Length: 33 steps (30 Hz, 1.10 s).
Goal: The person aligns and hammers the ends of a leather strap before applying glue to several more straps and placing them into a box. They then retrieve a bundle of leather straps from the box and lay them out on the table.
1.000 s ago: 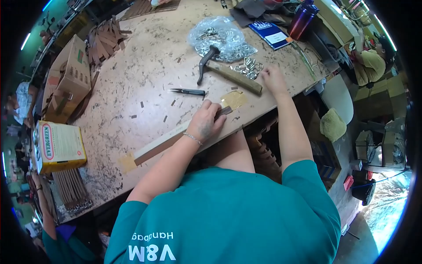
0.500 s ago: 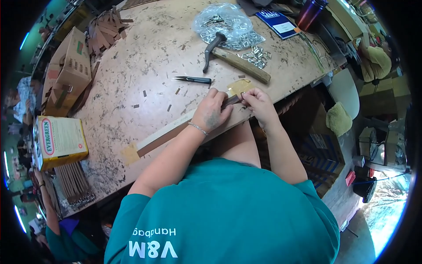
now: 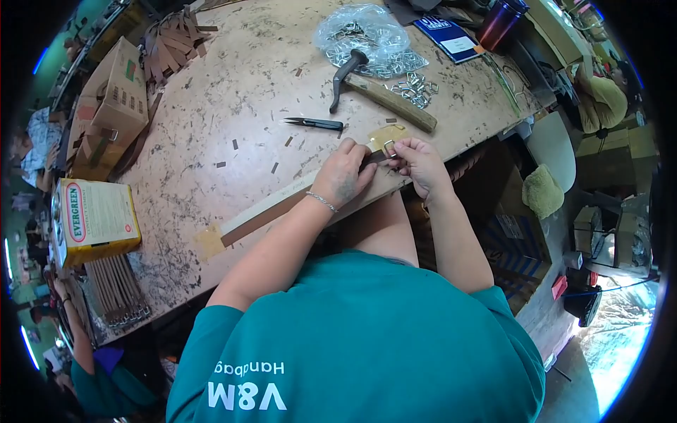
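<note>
A long brown strap point(image 3: 264, 213) lies along the table's near edge, taped down at its left end. My left hand point(image 3: 344, 176) presses flat on the strap near its right end. My right hand point(image 3: 419, 161) pinches a small metal buckle point(image 3: 388, 147) at the strap's tip, beside a patch of tan tape point(image 3: 386, 134). A loose pile of the same metal buckles point(image 3: 415, 84) lies further back, next to a hammer point(image 3: 381, 95) and black thread snips point(image 3: 315, 123).
A plastic bag of metal rings point(image 3: 356, 35) sits at the back. A yellow Evergreen box point(image 3: 95, 222) and a cardboard box point(image 3: 109, 106) stand at the left, with bundled brown straps point(image 3: 116, 292) near them. A blue booklet point(image 3: 451, 39) and a bottle point(image 3: 501, 21) are at the far right. Another person point(image 3: 603, 99) sits beyond.
My right hand left the buckle pile at the back, came to the strap's tip, and now holds a metal buckle there. My left hand stayed pressing the strap.
</note>
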Tool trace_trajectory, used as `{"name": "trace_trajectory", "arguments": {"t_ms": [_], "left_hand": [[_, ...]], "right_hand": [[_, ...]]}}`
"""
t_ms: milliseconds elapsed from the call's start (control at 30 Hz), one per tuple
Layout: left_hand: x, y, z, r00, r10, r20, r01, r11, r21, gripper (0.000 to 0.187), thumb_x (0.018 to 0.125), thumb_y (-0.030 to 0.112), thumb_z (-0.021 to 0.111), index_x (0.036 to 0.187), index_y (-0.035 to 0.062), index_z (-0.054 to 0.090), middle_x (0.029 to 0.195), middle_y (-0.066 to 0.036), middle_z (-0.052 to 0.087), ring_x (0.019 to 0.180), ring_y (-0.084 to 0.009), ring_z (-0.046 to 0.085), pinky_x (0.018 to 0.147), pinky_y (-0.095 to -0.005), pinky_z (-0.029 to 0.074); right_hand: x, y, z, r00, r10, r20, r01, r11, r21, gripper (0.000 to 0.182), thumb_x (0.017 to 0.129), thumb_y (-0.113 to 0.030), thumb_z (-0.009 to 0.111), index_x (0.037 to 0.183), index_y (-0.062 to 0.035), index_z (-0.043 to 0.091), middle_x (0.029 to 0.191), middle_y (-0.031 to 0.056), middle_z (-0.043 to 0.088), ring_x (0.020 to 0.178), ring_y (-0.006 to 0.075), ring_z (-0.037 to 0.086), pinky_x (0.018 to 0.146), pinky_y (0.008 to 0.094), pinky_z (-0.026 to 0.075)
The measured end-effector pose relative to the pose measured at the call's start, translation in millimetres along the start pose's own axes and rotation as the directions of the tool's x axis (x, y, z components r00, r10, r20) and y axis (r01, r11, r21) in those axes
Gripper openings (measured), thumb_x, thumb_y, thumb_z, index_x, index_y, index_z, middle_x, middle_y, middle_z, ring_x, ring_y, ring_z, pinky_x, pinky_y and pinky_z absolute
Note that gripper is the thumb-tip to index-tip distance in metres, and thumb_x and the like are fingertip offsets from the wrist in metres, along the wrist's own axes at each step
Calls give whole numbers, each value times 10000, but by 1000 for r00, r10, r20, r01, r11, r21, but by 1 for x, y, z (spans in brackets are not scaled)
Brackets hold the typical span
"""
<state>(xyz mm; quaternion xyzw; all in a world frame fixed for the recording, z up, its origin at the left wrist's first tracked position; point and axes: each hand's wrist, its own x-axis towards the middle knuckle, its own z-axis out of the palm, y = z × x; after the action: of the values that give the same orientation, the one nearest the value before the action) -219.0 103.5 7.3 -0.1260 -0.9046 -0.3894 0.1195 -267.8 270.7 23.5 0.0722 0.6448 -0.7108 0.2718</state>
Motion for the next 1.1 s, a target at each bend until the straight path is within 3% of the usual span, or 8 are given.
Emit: {"name": "trace_trajectory", "arguments": {"t_ms": [300, 533, 633, 700, 800, 933, 1033, 1100], "left_hand": [[0, -6, 3, 1000, 3, -26, -4, 1000, -28, 115, 769, 91, 545, 857, 20, 530, 797, -134, 501, 724, -300, 539, 645, -364, 451], [1, -6, 3, 999, -15, -28, 14, 999, -36, 76, 781, 73, 515, 841, 25, 515, 808, -138, 500, 755, -315, 527, 663, -374, 445], [1, -6, 3, 999, -46, -7, 45, 998, -46, 74, 779, 68, 512, 840, 25, 512, 812, -138, 500, 765, -318, 523, 669, -378, 442], [1, -7, 3, 999, -24, -30, 23, 999, -42, 77, 775, 68, 518, 838, 25, 512, 807, -140, 501, 756, -317, 521, 667, -377, 442], [0, -8, 3, 998, -1, -60, -2, 999, -51, 83, 764, 68, 524, 830, 21, 509, 788, -143, 500, 752, -313, 523, 662, -371, 444], [0, -9, 4, 995, -37, -97, 25, 993, -119, 110, 748, 74, 530, 841, 21, 504, 774, -142, 510, 746, -298, 535, 666, -359, 447], [0, -6, -4, 1000, 15, -13, -16, 998, -58, 149, 717, 77, 534, 845, 19, 484, 788, -144, 513, 736, -303, 535, 652, -377, 452], [0, 0, -9, 990, -143, 22, 144, 958, -247, 181, 708, 112, 561, 851, 21, 496, 768, -138, 519, 706, -297, 544, 629, -364, 458]], "right_hand": [[0, -3, 11, 998, -50, -36, 44, 986, -162, 53, 818, -88, 551, 808, -37, 558, 672, 8, 558, 565, 61, 522, 485, 188, 400], [-1, 3, 13, 998, -65, 26, 68, 987, -144, 48, 811, -58, 550, 840, -19, 546, 688, 15, 563, 563, 57, 523, 485, 179, 405], [3, 17, 15, 979, -204, 9, 200, 951, -237, 61, 811, -65, 549, 831, -8, 559, 692, 30, 567, 586, 71, 530, 508, 200, 417], [5, 25, 16, 897, -442, 7, 382, 767, -516, 90, 798, -74, 564, 830, 9, 577, 708, 48, 559, 626, 87, 535, 547, 213, 428], [1, 28, 16, 777, -630, 10, 493, 598, -632, 122, 777, -93, 591, 831, 16, 591, 728, 72, 556, 652, 121, 546, 585, 235, 439], [-15, 25, 28, 853, -522, -25, 445, 750, -489, 134, 758, -95, 610, 837, 12, 593, 762, 92, 557, 653, 162, 555, 604, 255, 451], [-16, 27, 32, 760, -650, 28, 548, 616, -565, 146, 732, -79, 621, 854, -2, 600, 776, 108, 561, 661, 191, 561, 621, 273, 458], [-16, 27, 33, 684, -711, 163, 607, 432, -667, 164, 706, -48, 616, 865, -10, 604, 777, 113, 560, 663, 206, 564, 624, 276, 461]]}}
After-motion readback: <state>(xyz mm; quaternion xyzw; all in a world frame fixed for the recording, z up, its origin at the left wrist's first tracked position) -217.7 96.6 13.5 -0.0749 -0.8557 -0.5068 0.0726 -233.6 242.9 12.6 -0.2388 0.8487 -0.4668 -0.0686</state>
